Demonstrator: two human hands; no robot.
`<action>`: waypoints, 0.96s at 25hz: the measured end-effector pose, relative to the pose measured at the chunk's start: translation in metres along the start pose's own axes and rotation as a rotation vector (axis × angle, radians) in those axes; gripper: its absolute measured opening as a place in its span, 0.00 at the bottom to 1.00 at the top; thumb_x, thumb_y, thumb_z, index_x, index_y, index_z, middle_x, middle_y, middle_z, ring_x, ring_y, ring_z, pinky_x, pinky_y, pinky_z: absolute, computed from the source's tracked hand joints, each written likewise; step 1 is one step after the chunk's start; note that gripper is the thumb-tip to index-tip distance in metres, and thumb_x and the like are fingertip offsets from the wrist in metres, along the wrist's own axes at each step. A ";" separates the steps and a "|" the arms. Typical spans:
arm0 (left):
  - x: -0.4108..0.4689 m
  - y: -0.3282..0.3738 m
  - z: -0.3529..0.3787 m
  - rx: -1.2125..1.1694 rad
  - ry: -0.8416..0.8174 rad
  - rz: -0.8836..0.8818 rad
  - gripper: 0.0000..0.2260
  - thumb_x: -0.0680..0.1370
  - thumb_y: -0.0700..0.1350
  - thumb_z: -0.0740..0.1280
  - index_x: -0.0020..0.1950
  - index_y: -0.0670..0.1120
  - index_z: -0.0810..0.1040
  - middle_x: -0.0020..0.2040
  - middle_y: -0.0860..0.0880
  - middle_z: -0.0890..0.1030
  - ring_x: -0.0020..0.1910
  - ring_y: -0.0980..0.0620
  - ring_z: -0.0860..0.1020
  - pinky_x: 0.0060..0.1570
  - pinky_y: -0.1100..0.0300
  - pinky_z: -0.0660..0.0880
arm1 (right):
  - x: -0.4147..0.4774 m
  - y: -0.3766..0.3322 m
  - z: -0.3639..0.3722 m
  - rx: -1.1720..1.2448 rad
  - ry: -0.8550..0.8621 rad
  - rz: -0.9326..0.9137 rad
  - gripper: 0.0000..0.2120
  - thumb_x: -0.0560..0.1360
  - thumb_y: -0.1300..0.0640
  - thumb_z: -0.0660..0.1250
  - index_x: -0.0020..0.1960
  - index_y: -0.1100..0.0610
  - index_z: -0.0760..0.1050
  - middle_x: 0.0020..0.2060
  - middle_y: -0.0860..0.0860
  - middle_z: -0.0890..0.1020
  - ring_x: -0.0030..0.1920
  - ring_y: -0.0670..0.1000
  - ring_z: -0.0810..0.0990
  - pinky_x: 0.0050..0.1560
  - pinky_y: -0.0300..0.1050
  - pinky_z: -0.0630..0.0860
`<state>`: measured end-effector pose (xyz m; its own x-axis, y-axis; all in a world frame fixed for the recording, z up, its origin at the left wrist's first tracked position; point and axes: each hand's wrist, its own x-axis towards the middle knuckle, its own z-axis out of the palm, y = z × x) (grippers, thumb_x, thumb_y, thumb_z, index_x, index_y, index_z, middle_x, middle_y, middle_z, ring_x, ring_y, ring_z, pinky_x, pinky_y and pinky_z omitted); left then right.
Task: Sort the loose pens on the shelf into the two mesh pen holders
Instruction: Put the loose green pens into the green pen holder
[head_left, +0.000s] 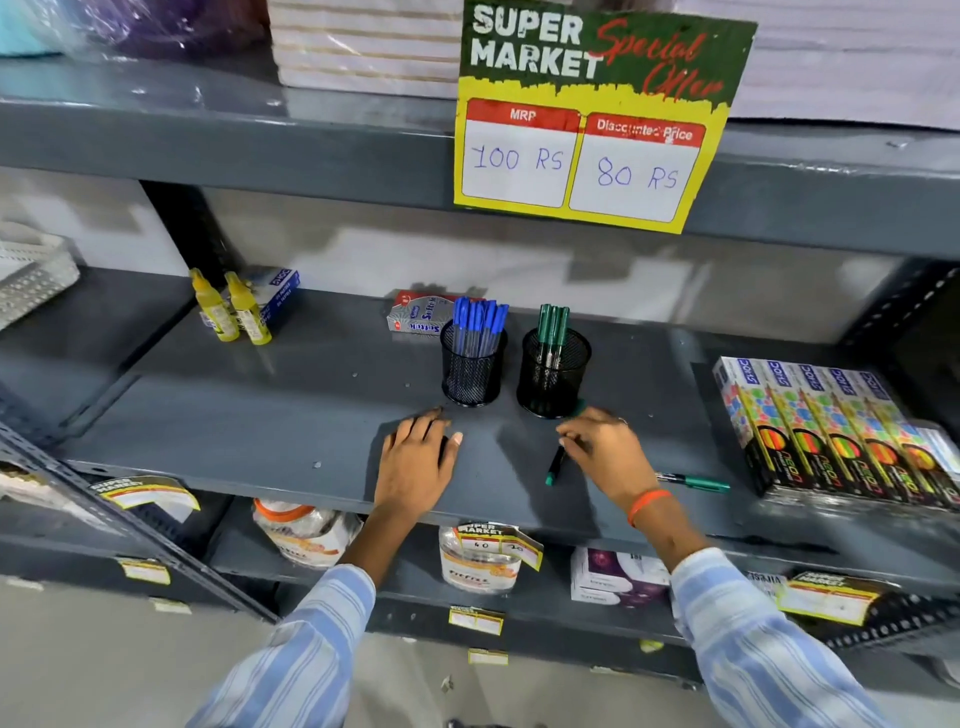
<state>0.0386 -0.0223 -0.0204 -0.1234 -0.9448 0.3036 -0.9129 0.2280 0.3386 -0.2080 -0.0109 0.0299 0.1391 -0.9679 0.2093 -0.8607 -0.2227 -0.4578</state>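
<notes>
Two black mesh pen holders stand side by side on the grey shelf. The left holder is filled with several blue-capped pens. The right holder contains three green-capped pens. My left hand rests flat on the shelf just in front of the left holder, fingers apart, holding nothing. My right hand is in front of the right holder, its fingertips pinched on the top end of a green pen whose tip touches the shelf. Another green pen lies loose on the shelf to the right of that hand.
Boxes of neon pencils lie at the right of the shelf. Two yellow glue bottles and small boxes stand at the back left. A price sign hangs from the shelf above. Jars sit on the shelf below.
</notes>
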 end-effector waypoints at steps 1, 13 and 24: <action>0.000 0.000 0.001 0.002 -0.001 0.003 0.24 0.77 0.56 0.50 0.57 0.42 0.77 0.58 0.42 0.79 0.57 0.41 0.74 0.53 0.46 0.72 | -0.003 0.002 0.000 0.002 0.051 0.088 0.02 0.71 0.63 0.69 0.40 0.61 0.80 0.39 0.62 0.83 0.40 0.62 0.82 0.42 0.50 0.76; 0.000 0.000 -0.002 -0.006 -0.037 -0.016 0.26 0.77 0.57 0.48 0.60 0.43 0.76 0.61 0.42 0.78 0.60 0.42 0.72 0.57 0.45 0.70 | 0.023 -0.016 -0.003 0.020 0.046 0.594 0.17 0.68 0.49 0.70 0.37 0.64 0.78 0.39 0.65 0.83 0.43 0.64 0.81 0.44 0.48 0.76; 0.001 0.000 -0.002 0.026 -0.011 -0.012 0.24 0.77 0.56 0.50 0.56 0.43 0.78 0.59 0.43 0.79 0.57 0.42 0.75 0.54 0.47 0.72 | 0.065 -0.064 -0.072 0.248 0.683 0.167 0.08 0.70 0.57 0.70 0.37 0.61 0.79 0.32 0.59 0.86 0.35 0.60 0.83 0.37 0.51 0.80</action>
<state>0.0390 -0.0222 -0.0179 -0.1163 -0.9499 0.2899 -0.9242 0.2105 0.3188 -0.1792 -0.0515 0.1356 -0.3886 -0.7212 0.5734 -0.6969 -0.1770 -0.6950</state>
